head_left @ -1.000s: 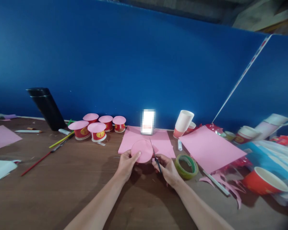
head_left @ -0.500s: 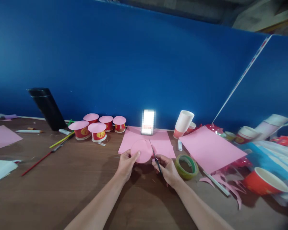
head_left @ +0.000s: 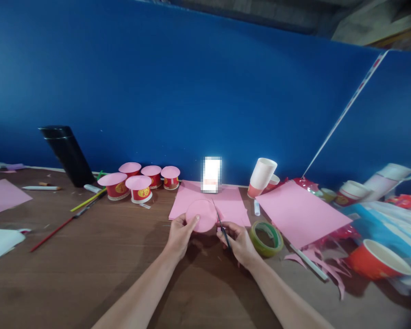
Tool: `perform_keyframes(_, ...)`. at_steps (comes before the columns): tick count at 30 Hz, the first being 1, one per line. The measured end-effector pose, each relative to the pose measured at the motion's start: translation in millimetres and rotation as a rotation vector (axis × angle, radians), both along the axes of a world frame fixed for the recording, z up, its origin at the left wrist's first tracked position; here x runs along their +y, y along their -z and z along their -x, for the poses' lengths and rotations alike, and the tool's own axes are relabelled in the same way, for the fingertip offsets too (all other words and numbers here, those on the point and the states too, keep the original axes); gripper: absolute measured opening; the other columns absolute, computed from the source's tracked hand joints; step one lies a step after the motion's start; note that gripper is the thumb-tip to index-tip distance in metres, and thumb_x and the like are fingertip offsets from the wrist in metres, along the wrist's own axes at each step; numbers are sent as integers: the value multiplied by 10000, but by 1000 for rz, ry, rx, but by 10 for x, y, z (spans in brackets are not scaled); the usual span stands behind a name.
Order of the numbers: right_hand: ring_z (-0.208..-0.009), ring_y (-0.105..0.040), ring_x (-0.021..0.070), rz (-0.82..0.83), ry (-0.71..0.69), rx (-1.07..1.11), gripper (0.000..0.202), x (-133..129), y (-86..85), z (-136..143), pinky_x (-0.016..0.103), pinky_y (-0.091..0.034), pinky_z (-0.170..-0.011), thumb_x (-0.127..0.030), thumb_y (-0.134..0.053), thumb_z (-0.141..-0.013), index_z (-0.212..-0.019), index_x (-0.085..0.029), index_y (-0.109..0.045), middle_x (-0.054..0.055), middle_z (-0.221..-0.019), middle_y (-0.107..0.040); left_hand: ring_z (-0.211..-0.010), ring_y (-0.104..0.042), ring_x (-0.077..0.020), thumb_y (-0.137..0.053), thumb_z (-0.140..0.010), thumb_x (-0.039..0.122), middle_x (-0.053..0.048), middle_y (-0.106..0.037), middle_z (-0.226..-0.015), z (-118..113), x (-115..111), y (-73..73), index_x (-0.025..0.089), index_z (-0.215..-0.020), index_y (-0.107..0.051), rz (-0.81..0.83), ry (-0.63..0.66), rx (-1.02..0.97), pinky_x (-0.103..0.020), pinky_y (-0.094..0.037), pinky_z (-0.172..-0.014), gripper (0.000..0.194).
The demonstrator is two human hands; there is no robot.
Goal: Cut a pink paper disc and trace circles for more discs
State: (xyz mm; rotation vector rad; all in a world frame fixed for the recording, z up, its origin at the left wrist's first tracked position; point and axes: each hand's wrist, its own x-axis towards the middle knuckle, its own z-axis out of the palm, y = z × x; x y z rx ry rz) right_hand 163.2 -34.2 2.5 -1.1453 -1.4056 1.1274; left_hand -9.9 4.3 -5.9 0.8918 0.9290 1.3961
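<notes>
Between its thumb and fingers my left hand [head_left: 182,233] holds a round pink paper disc [head_left: 203,215] by its lower left edge. My right hand [head_left: 238,242] is closed around the handles of dark scissors [head_left: 225,234]. Their blades point up and left, beside the disc's right edge. Behind both hands a stack of pink paper sheets [head_left: 185,194] lies on the table. A roll of tape [head_left: 266,239] is just right of my right hand. To the left stand several red cups topped with pink discs, one of them a small cup [head_left: 140,193] at the front.
A black bottle [head_left: 67,155] stands at the left by the blue partition [head_left: 178,91]. Stacked white cups [head_left: 263,176] are behind the tape. At the right lie a pink sheet [head_left: 301,214], paper scraps [head_left: 324,265] and a tipped red cup [head_left: 378,260].
The pink disc has shifted very slightly up and left. Both hands keep their hold and nearly the same place.
</notes>
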Motion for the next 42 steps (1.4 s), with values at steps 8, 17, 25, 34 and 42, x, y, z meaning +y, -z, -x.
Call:
perform_keyframes(8,-484,-434,71,31,-13,54,356,-1,-25,13,203,-360,-457,-392,-698,-699,-929,-135,-608,-35,-587,-502,-491,-510,-97,-727,-607,385,-5,-591,-551,14,-9,3,104,-702,-639,11,38,41,-205,-385,-472,310)
perform_keyframes(17,-495,-435,75,-9,-20,60,346,10,34,-15,206,-382,-473,-390,-687,-713,-947,-155,-589,-35,-598,-508,-502,-498,-88,-743,-581,376,-6,-602,-564,7,-34,-26,104,-719,-657,13,59,30,-197,-385,-481,318)
perform_keyframes(25,-494,-425,74,-6,-14,17,339,-5,-33,-1,202,-355,-465,-394,-686,-710,-918,-139,-602,-34,-587,-497,-510,-513,-100,-748,-575,382,-18,-614,-585,5,-26,-39,94,-729,-648,24,43,17,-215,-405,-494,341)
perform_keyframes(34,-493,-425,80,-3,0,-5,334,4,-19,-9,205,-363,-455,-392,-684,-708,-911,-135,-619,-26,-585,-500,-558,-555,-122,-752,-575,366,-15,-632,-597,11,-33,-46,114,-723,-655,30,35,-16,-237,-435,-555,308)
perform_keyframes(42,-485,-421,71,-5,-1,-8,327,-7,-24,-3,195,-350,-446,-387,-685,-709,-910,-134,-629,-28,-583,-497,-559,-548,-116,-747,-586,356,-21,-634,-612,7,-26,-45,102,-750,-657,19,15,-24,-239,-440,-570,315)
